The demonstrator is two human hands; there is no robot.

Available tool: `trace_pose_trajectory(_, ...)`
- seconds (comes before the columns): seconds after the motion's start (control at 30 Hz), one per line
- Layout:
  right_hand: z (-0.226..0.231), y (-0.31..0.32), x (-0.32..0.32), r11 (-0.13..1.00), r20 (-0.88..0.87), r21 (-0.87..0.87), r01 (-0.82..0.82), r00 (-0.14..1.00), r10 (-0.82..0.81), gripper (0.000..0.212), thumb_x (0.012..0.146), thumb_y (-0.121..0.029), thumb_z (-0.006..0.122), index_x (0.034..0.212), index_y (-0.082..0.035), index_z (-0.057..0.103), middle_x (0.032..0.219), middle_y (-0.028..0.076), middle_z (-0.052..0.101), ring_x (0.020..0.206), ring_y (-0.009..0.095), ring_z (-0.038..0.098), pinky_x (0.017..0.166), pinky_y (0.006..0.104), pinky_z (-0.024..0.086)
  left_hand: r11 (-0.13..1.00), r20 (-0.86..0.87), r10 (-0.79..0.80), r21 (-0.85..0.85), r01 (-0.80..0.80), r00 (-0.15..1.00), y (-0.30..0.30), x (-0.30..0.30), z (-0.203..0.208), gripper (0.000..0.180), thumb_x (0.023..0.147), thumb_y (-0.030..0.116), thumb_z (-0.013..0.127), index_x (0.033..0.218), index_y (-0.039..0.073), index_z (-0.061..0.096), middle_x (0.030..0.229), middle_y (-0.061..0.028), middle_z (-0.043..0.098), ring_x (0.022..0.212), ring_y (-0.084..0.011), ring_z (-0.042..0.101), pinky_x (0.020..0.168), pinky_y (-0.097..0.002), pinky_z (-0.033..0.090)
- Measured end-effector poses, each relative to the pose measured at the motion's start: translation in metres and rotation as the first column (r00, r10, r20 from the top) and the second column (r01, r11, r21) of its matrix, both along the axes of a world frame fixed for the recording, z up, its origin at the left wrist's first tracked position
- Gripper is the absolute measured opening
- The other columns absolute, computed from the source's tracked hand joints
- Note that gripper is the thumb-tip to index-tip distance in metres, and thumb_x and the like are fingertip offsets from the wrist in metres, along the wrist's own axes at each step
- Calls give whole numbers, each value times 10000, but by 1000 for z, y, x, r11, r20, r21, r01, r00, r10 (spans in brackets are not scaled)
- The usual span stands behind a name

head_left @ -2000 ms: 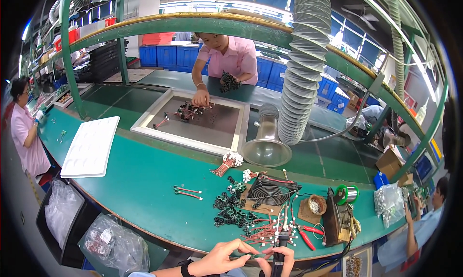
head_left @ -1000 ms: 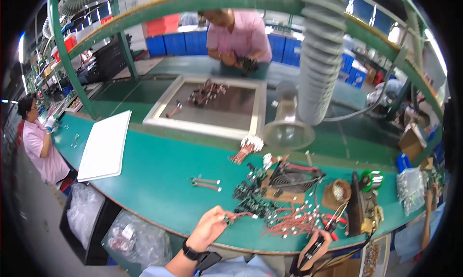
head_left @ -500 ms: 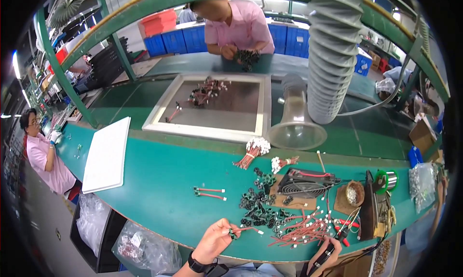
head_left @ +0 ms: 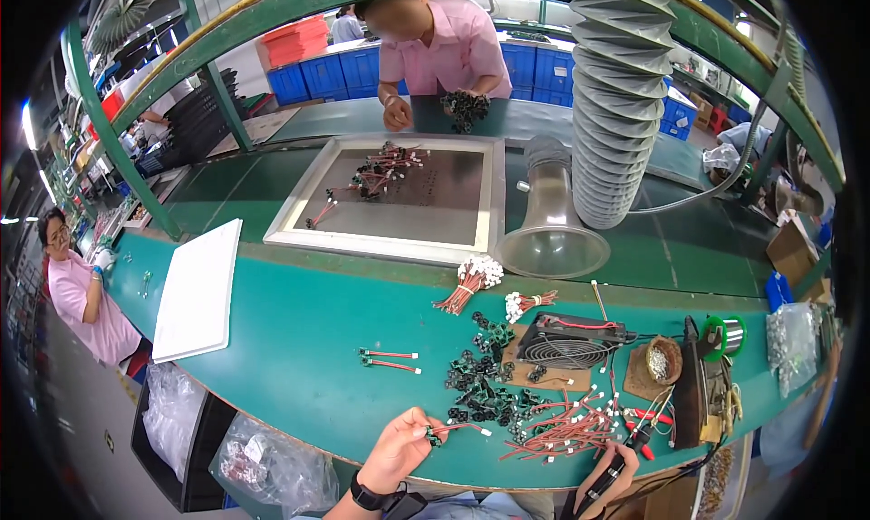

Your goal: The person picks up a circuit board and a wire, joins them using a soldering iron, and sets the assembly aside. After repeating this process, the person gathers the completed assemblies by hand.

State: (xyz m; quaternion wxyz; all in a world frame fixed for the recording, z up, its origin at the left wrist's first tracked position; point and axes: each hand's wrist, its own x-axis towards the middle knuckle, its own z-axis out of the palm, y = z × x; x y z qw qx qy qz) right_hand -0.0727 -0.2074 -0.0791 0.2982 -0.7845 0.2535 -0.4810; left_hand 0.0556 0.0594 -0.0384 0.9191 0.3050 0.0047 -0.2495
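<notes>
Between the fingertips of my left hand (head_left: 399, 447) is a small green circuit board (head_left: 434, 437), with a red wire lead (head_left: 464, 426) ending in a white plug to its right. My right hand (head_left: 614, 476) is closed around a black soldering iron (head_left: 602, 491); its tip is hard to make out. A loose pile of red wire leads (head_left: 566, 429) lies between the hands. Behind it is a heap of small green and black boards (head_left: 480, 393). Two boards with wires attached (head_left: 390, 361) lie side by side farther left on the green bench.
Beyond the heap stand a black fan (head_left: 575, 339), a solder spool (head_left: 725, 336), a round tin (head_left: 663, 361) and red-handled pliers (head_left: 645, 438). Bundled wires (head_left: 471, 280) lie near the clear hood (head_left: 555, 248). A white-framed screen (head_left: 385, 198) holds wired boards. A co-worker (head_left: 449, 49) stands opposite.
The co-worker opposite has drawn one hand away from the dark cluster of parts, toward the left. My hands keep nearly the same pose, and the view has shifted slightly.
</notes>
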Motion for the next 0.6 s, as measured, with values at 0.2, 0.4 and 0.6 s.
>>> trace_pose_trajectory(0.2, 5, 4, 1, 1000, -15, 10, 14, 1000, -14, 126, 839, 23, 548, 954, -10, 508, 843, 106, 570, 752, 160, 567, 712, 258, 456, 1000, 9, -10, 6, 10, 1000, 0, 0, 5, 91, 821, 110, 577, 832, 55, 506, 859, -119, 605, 829, -200, 533, 816, -354, 393)
trace_pose_trajectory(0.4, 13, 8, 6, 994, 8, 107, 15, 1000, -16, 136, 811, 56, 558, 924, -7, 515, 812, 123, 544, 718, 206, 559, 677, 290, 453, 1000, 46, 8, 22, -9, 999, -1, 1, 1, 78, 824, 93, 562, 834, 51, 496, 864, -129, 604, 847, -218, 540, 827, -343, 402)
trace_pose_trajectory(0.6, 6, 2, 6, 997, 50, -54, 56, 997, -53, 155, 760, 61, 607, 873, -25, 543, 736, 118, 526, 666, 247, 544, 621, 324, 437, 1000, 92, 0, -3, 1, 996, 1, -1, -7, 63, 828, 74, 549, 827, 45, 493, 870, -140, 603, 855, -225, 542, 831, -339, 407)
